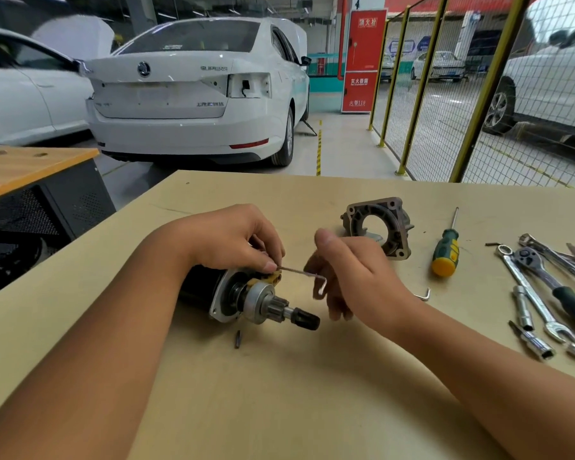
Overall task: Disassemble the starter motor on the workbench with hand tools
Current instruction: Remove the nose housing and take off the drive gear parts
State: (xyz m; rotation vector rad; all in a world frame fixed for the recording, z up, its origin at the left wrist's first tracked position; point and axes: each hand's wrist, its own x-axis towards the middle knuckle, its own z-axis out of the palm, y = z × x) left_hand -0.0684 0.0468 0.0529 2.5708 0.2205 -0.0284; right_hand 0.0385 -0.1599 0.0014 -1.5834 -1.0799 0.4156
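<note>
- The left hand rests on top of the starter motor, fingers curled down, with the fingertips pinching one end of a thin bent metal rod right at the yellow piece on the motor's front end.
- The right hand is beside the motor's front, thumb up and fingers loosely curled behind the hooked end of the rod; whether those fingers actually grip the rod cannot be told from here.
- The starter motor lies on its side near the middle of the workbench, its black body under the left wrist and its geared shaft with a black tip pointing right and toward the viewer.
- A small dark pin lies on the bench just in front of the motor.
- The bench top is pale wood; behind it is a garage floor with a white car, a red cabinet and a yellow mesh fence.
- The removed front housing, a grey casting with a round opening, stands on the bench behind the right hand, partly hidden by it.
- A green and yellow screwdriver lies to the right of the housing.
- A small hooked piece of metal lies just beside the right wrist.
- Wrenches, a ratchet and sockets lie spread along the bench's right edge.
</note>
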